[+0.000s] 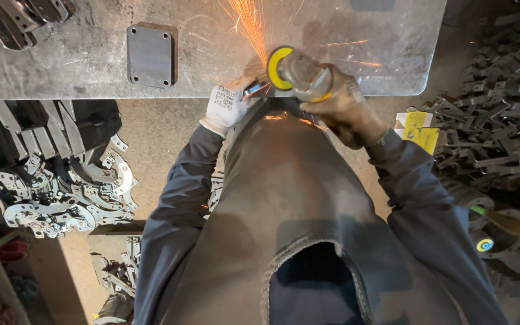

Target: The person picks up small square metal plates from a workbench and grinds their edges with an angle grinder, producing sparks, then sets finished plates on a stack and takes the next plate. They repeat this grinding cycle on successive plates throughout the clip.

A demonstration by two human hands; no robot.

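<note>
My right hand, in a grimy work glove, is clenched around the body of an angle grinder at the near edge of a steel workbench. Its yellow-backed disc throws orange sparks toward the far side. My left hand, in a white glove, presses a small metal piece against the bench edge, fingers closed on it. The grinder looks heavy, rigid and prone to kick, so I judge the body, well behind the disc, the safe place to hold. A square steel plate with corner holes lies on the bench to the left. Curved metal brackets are heaped on the floor at left, dark metal offcuts at right.
</note>
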